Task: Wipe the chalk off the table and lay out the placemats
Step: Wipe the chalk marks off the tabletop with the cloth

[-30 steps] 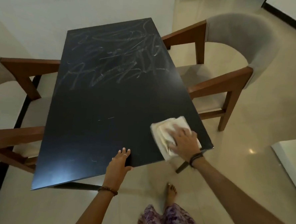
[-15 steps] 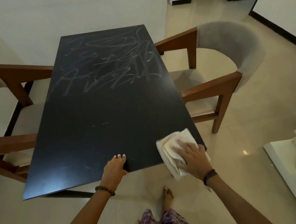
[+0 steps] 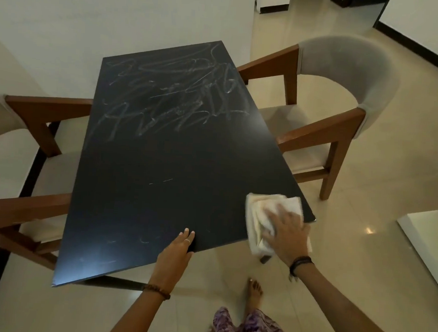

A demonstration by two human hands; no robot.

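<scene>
- Fingers [image 3: 276,215] of the right hand [image 3: 287,234] lie spread and nearly flat, pressing a folded white cloth [image 3: 258,219] onto the near right corner of the black table [image 3: 160,188]
- Over the last second the cloth has stayed at that corner, part of it hanging past the near edge; the wipe has made no headway toward the far end
- Left hand [image 3: 175,253] keeps bracing the near edge, fingers straight and together
- Chalk scribbles [image 3: 173,96] across the far half remain unwiped, well apart from the cloth
- Placemats are not in view; laying them out looks some way off
</scene>
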